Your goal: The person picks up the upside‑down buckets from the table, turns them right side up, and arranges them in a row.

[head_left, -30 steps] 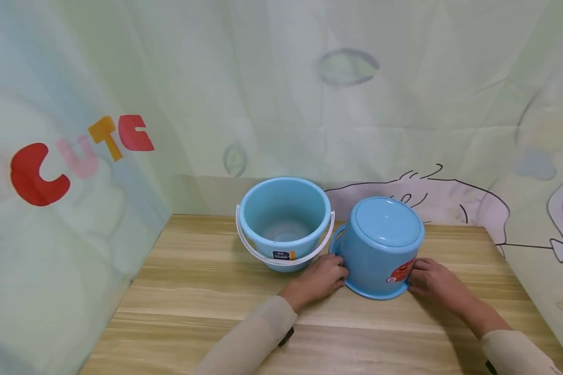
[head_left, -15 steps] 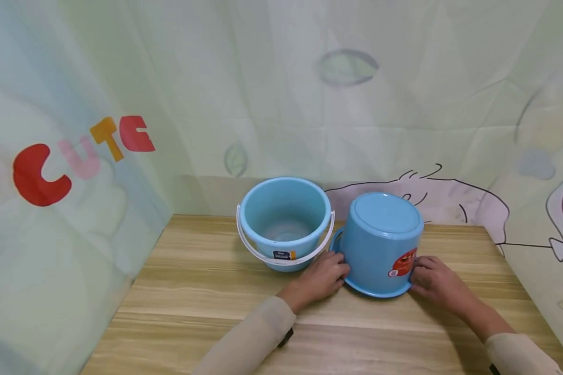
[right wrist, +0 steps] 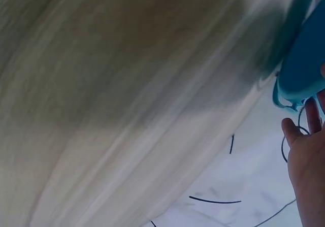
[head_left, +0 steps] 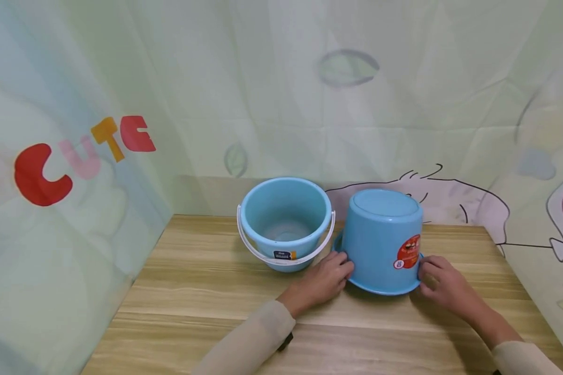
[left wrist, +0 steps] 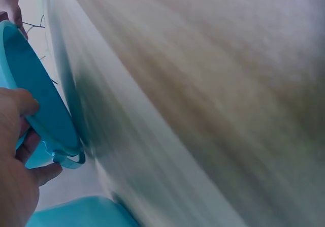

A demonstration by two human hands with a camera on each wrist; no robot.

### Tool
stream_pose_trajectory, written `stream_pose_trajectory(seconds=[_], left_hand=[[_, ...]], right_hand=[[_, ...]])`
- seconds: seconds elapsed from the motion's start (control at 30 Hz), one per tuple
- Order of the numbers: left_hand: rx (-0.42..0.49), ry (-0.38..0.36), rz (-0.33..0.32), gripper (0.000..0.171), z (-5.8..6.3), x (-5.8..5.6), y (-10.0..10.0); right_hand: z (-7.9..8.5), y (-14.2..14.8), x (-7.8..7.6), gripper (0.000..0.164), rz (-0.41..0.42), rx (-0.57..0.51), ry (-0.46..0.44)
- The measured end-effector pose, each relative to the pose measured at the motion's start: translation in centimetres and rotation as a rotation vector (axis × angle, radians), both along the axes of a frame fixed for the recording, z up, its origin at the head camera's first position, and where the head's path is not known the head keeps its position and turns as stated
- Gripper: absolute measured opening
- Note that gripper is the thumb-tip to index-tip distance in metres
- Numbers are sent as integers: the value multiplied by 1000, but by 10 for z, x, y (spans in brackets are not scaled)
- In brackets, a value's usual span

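Note:
A light blue bucket [head_left: 384, 245] with a red oval sticker stands bottom up in the head view, tilted slightly, its rim toward the table. My left hand [head_left: 322, 276] grips the rim at its left side; in the left wrist view one digit reaches inside the rim [left wrist: 48, 135] and other fingers lie outside. At the opposite side my right hand [head_left: 443, 284] holds the rim, though the right wrist view shows that hold only partly. The wrist views show the bucket's open mouth and a gap above the table. A folded blue handle [left wrist: 70, 161] hangs beside the left fingers.
A second light blue bucket [head_left: 286, 208] stands upright just left, with a white handle [head_left: 272, 260] lowered across its front. Both are at the back of the wood-patterned table [head_left: 206, 297]. A printed curtain [head_left: 281, 104] rises behind and along the sides.
The bottom-up bucket has turned slightly so its sticker faces more forward, and its base has tilted less toward me. Both hands shift a little right with it. The upright bucket stays put.

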State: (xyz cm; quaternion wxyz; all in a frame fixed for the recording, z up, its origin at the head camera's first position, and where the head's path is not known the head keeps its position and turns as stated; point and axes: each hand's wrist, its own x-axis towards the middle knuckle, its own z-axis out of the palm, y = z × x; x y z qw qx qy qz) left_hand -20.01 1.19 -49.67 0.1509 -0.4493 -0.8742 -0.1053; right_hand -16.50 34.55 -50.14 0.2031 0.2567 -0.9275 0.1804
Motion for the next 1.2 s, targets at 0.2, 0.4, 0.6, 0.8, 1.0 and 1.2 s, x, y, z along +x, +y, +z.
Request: stream_pose_trajectory(seconds=[0.2,0.4,0.6,0.8,1.0,1.2], left_hand=[[48,103,-20,11,4,4,2],[72,145,-35,11,13,7,2],[104,149,-55,13,21,8,-2],[128,186,-79,12,27,8,-5],[203,222,-104,14,37,8,-8],[248,198,-115,14,47,11,-13]], right_hand=[[7,1,3,41,-1,-45,48],[13,1,7,43,7,-60,87],[23,-2,11,47,-3,-79,83],[30,-2,13,32,45,-117,128],[38,0,11,48,126,-156,242],[49,-3,10,49,137,-159,272]])
